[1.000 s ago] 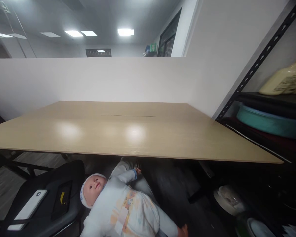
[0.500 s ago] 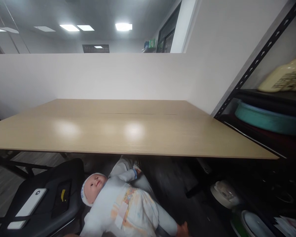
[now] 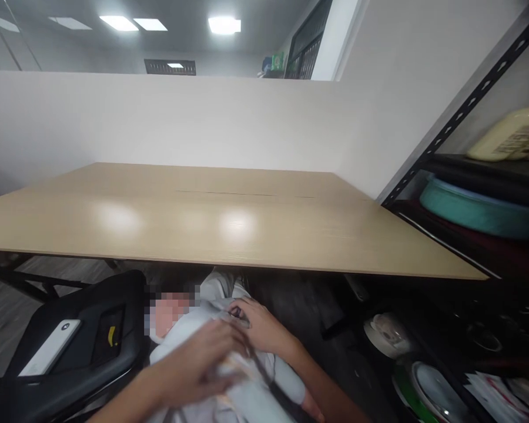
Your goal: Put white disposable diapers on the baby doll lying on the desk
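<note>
A baby doll [image 3: 183, 320] in white clothing lies on its back across the lap, its head toward the left and its face blurred out. My left hand [image 3: 205, 355] is over the doll's front, thumb and fingers apart, smeared by motion. Just beyond it, my right hand [image 3: 255, 323] has its fingers curled at the doll's far arm, by the sleeve end. Both forearms cover much of the doll's body and patterned clothing. A bare doll foot [image 3: 311, 405] shows beside my right forearm.
A wooden table [image 3: 194, 229] spans the view in front, above the doll. To the left is a black chair [image 3: 127, 341] with a white phone [image 3: 50, 349] on it. At right, a black metal rack [image 3: 462, 108] holds a teal basin [image 3: 480, 208] and cream bottles [image 3: 506, 138].
Both my hands have come in from below onto the doll; neither was plainly in view before. The view has tilted slightly downward, and the doll's patterned front is now mostly covered.
</note>
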Demonstrator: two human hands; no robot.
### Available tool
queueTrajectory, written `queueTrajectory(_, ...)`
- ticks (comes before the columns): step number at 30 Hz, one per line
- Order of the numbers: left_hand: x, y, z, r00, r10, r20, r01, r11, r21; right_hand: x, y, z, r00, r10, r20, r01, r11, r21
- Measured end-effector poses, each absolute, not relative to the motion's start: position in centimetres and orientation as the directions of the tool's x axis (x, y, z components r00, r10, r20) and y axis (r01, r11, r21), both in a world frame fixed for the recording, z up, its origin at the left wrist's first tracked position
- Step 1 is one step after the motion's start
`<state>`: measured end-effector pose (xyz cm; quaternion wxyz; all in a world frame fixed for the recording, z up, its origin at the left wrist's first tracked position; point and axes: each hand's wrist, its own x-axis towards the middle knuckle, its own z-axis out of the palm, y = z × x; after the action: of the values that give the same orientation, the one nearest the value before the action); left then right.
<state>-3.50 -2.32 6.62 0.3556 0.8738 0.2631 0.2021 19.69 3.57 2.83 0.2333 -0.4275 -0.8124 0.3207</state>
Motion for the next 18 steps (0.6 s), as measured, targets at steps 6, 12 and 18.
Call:
queueTrajectory(6, -8.0, -1.7, 3.3, 0.582, 0.813, 0.027, 0.543, -0.413, 0.731, 19.9, 4.5, -0.9, -0.434, 0.898, -0.067, 0.417, 0.135, -0.899)
queueTrajectory(12, -7.1, -2.5, 2.9, 0.527, 0.847, 0.070, 0.399, -0.318, 0.860, 20.4, 4.8, -1.5, -0.402, 0.915, 0.025, 0.416, 0.207, -0.886)
queueTrajectory(18, -7.3, -3.5, 3.2, 0.547, 0.831, 0.102, 0.165, -0.226, 0.960, 21.2, 7.7, -4.4, -0.329, 0.944, -0.028, 0.436, 0.125, -0.891)
